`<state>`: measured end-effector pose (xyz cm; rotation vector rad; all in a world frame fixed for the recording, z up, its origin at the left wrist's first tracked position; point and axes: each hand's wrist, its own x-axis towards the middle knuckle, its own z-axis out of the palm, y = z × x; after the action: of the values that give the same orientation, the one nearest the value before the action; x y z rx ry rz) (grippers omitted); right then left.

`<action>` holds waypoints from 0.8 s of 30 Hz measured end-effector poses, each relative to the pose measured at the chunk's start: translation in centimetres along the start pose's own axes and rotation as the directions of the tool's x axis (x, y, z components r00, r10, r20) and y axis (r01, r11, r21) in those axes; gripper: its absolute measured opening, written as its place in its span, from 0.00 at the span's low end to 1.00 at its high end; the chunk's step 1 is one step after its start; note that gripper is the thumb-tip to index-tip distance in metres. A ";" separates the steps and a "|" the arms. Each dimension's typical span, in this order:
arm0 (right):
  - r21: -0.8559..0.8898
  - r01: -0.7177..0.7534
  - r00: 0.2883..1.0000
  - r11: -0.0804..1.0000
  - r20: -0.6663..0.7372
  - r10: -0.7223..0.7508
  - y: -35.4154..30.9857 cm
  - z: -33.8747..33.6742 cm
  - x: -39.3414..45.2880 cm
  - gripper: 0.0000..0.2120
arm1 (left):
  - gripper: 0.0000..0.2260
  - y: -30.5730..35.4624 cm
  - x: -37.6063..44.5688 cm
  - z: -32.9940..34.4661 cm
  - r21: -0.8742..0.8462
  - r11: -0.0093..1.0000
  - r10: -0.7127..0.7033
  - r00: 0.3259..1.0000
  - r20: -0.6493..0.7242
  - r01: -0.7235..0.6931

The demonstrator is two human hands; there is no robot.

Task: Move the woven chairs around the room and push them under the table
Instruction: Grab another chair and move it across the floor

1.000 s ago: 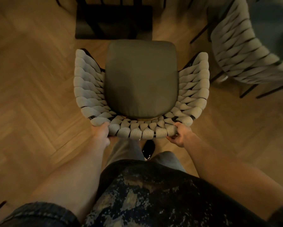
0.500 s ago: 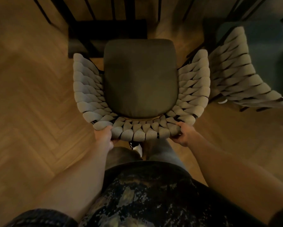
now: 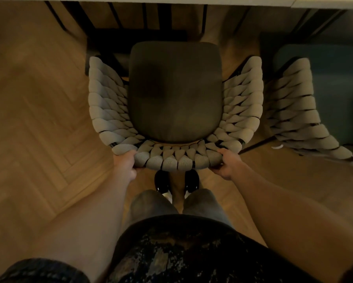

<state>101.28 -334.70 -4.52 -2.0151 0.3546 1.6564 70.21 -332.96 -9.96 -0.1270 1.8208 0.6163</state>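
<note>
Looking down from your head cam, nearest was your dark patterned shirt (image 3: 177, 252) at 6 o'clock, with both bare forearms running up from the bottom corners. Just past that, your two black shoes (image 3: 176, 181) stood side by side on the herringbone wood floor (image 3: 38, 129), toes right under the back rail of the woven chair (image 3: 175, 160).

Your left hand (image 3: 125, 164) was at about 8 o'clock of the chair, fingers curled over the top of the braided backrest and thumb tucked beneath, so it had a proper grip on the rim. Your right hand (image 3: 228, 163) did the same at about 4 o'clock, wrapped round the rim with the fingers over the weave. Neither hand was loose.

The chair itself sat dead centre, straight ahead of you at 12, its dark seat cushion (image 3: 175, 90) ringed by the pale woven arms. The front edge of the cushion was close to the pale table edge (image 3: 171, 0) running along the top, not quite under it. Dark table legs (image 3: 130, 27) showed beyond the seat.

Off at 2 o'clock stood a second woven chair (image 3: 302, 111) with a bluish seat, its woven side just beside your chair's right arm; whether they touched I couldn't tell.
</note>
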 end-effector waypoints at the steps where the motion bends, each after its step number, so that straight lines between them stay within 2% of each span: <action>1: -0.013 0.005 1.000 1.000 -0.006 -0.005 -0.5 0.0 0.1 0.20 | 0.22 0.0 0.0 0.4 0.004 1.000 -0.014 1.000 0.000 0.014; 5: -0.040 0.005 1.000 0.999 -0.003 -0.005 -1.3 -0.5 0.5 0.21 | 0.23 -0.4 -0.5 1.3 -0.006 0.999 -0.054 0.998 0.011 0.054; 9: -0.026 0.013 1.000 1.000 0.004 -0.013 -1.2 -0.8 0.7 0.17 | 0.23 0.0 -0.7 1.4 0.004 0.998 -0.064 0.998 -0.019 0.064; 12: -0.014 0.024 1.000 1.000 0.007 -0.024 -1.0 -0.8 0.7 0.15 | 0.21 0.3 -0.8 1.5 0.015 0.999 -0.047 0.998 -0.044 0.048; 17: -0.013 0.021 1.000 1.000 -0.003 -0.021 -0.4 -0.5 0.5 0.17 | 0.22 0.5 -1.2 1.4 0.023 0.999 -0.021 0.998 -0.066 0.022; 24: -0.005 0.021 1.000 1.000 -0.015 -0.021 0.0 -0.8 1.1 0.14 | 0.21 0.4 -1.6 1.4 0.035 0.999 -0.001 0.997 -0.071 0.003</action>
<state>102.14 -335.00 -5.46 -2.0295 0.3341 1.6318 71.79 -332.37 -8.61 -0.1284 1.8988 0.5846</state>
